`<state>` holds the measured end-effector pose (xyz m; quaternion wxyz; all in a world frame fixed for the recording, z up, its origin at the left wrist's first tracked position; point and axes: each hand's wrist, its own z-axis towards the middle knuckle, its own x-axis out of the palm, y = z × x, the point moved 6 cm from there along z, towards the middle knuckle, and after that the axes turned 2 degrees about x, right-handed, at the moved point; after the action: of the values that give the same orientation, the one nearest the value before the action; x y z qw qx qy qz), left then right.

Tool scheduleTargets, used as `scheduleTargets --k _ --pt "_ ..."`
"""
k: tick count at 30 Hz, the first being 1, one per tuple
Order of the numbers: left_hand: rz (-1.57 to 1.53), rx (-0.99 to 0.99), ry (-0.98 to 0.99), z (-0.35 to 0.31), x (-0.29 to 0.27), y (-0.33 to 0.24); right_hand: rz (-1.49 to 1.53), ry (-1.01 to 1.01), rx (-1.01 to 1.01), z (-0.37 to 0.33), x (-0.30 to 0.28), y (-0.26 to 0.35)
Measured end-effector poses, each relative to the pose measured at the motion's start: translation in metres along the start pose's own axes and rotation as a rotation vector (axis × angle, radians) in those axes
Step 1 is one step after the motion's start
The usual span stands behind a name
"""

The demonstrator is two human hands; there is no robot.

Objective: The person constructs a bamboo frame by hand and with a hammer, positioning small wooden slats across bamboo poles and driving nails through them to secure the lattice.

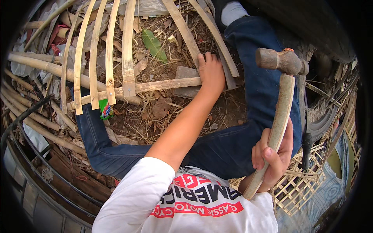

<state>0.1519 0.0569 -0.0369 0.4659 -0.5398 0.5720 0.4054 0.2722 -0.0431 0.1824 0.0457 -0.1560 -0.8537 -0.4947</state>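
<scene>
My right hand (280, 161) is wrapped around the pale wooden handle of a hammer (285, 101). Its worn, rusty steel head is raised beside my right knee. Farther forward, my left hand (212, 75) grips a bamboo slat (182, 31) near its lower end, where it meets the right end of a bamboo crosspiece (163, 84). The fingertips curl over the slat and partly hide the joint. Several other slats (110, 54) lie across the crosspiece toward the left, some with small nail heads showing. Another slat (217, 35) runs down just right of my left hand.
A grey block (186, 75) sits under the crosspiece by my left hand. Thick bamboo poles (58, 70) lie at the left, with a dark metal frame (62, 182) below them. Woven bamboo lattice (303, 178) is at the lower right. A green wrapper (105, 108) lies near the slats.
</scene>
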Motion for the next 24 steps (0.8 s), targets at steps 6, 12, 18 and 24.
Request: scheduleTargets --k 6,12,18,24 --pt "0.120 -0.057 0.101 0.012 0.017 -0.006 0.045 0.023 0.064 -0.003 -0.001 -0.003" --pt "0.137 -0.076 0.157 0.016 0.020 -0.006 0.024 0.096 0.096 -0.003 -0.001 -0.006" --pt "0.172 -0.068 0.245 0.018 0.017 -0.006 0.021 0.127 0.110 -0.003 -0.001 -0.005" --pt "0.137 -0.024 0.127 0.008 0.004 -0.005 -0.007 0.123 0.096 -0.003 0.000 -0.006"
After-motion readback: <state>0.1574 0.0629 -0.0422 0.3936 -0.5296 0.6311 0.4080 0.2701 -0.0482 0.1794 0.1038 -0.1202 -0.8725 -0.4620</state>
